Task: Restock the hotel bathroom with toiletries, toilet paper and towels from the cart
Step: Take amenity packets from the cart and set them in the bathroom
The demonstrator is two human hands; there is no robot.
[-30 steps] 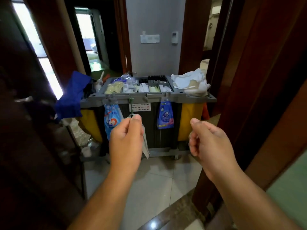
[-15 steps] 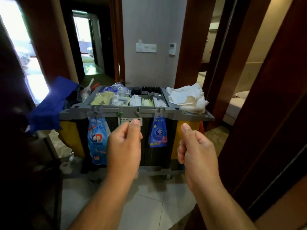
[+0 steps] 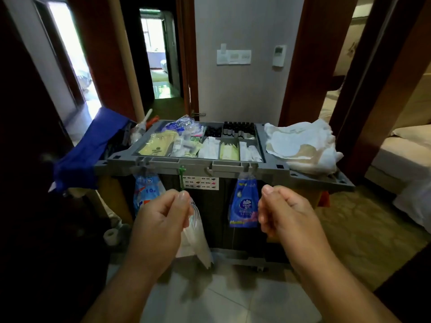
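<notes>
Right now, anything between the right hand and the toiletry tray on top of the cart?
Nothing visible. The right hand is curled, apparently holding nothing, in front of the cart, below its top edge; the toiletry tray lies open above. The left hand pinches a clear plastic bag.

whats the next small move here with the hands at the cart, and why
Probably reach the empty right hand forward and up to the cart's top tray to pick up toiletries. The left hand already pinches a thin clear plastic bag, which hangs limp, while the right hand is curled on nothing. The sachets and small dark bottles sit just ahead in open compartments.
</notes>
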